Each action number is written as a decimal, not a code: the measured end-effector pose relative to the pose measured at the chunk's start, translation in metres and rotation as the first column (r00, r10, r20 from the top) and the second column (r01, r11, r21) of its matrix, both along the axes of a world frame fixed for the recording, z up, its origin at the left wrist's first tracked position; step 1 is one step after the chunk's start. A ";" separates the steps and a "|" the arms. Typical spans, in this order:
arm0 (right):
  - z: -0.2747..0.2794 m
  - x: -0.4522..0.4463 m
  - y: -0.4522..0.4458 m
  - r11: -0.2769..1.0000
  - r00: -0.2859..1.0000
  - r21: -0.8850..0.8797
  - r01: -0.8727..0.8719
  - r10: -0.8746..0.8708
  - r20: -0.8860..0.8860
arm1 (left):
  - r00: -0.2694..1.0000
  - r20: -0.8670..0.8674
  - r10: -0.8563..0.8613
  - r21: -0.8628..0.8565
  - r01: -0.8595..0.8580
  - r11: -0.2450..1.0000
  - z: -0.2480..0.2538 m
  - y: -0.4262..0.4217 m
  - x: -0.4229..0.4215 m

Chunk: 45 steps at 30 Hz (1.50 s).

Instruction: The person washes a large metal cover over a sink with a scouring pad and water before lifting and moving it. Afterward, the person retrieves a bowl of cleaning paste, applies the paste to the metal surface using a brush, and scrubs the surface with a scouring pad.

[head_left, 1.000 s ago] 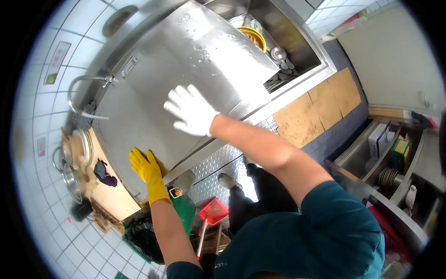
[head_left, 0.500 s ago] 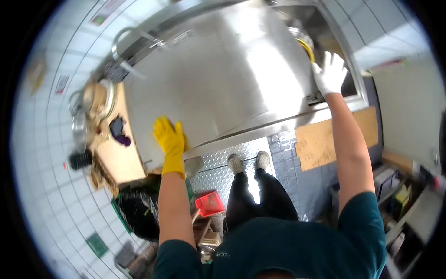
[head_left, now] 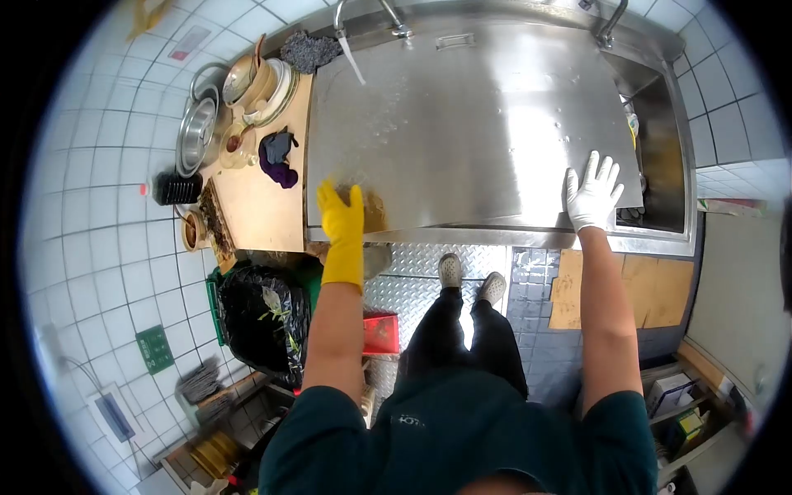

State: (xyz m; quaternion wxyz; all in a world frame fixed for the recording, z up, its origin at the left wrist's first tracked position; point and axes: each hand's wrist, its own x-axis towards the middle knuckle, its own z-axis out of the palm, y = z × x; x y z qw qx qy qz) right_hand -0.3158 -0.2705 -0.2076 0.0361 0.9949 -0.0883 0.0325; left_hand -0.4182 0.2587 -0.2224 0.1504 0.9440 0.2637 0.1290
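A large, wet stainless steel sheet (head_left: 445, 124) lies flat across the sink unit in front of me. My left hand (head_left: 342, 214), in a yellow rubber glove, is at the sheet's front left part. Its thumb stands apart from the fingers and it holds nothing. A brownish-yellow reflection shows on the metal beside it. My right hand (head_left: 594, 196), in a white glove, rests palm down near the front right corner with fingers spread. Right of the sheet, part of a sink basin (head_left: 664, 148) is uncovered, with partly hidden items in it.
A faucet (head_left: 351, 49) stands at the back left, another (head_left: 609, 29) at the back right. On the left, a wooden board (head_left: 256, 210) bears a dark cloth (head_left: 278, 157) and stacked dishes (head_left: 276, 91). Below it stands a bin with a black bag (head_left: 256, 322). A red dustpan (head_left: 381, 332) is on the floor.
My view has turned and shifted, showing more of the left side and both faucets. My right hand has come from the sheet's right edge onto its surface. The left hand stays near the front left.
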 end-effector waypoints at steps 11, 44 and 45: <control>0.058 0.022 -0.039 0.947 0.992 0.296 0.123 -0.118 -0.037 | 0.979 -0.180 0.101 -0.281 -0.149 0.948 -0.013 0.091 -0.009; -0.026 0.014 -0.059 0.987 0.981 0.020 0.158 -0.160 0.111 | 0.946 -0.263 0.189 -0.893 -0.313 0.324 0.051 0.124 0.002; -0.028 0.014 -0.047 0.990 0.983 0.024 0.142 -0.144 0.112 | 0.955 -0.246 0.166 -0.909 -0.286 0.301 0.059 0.120 0.000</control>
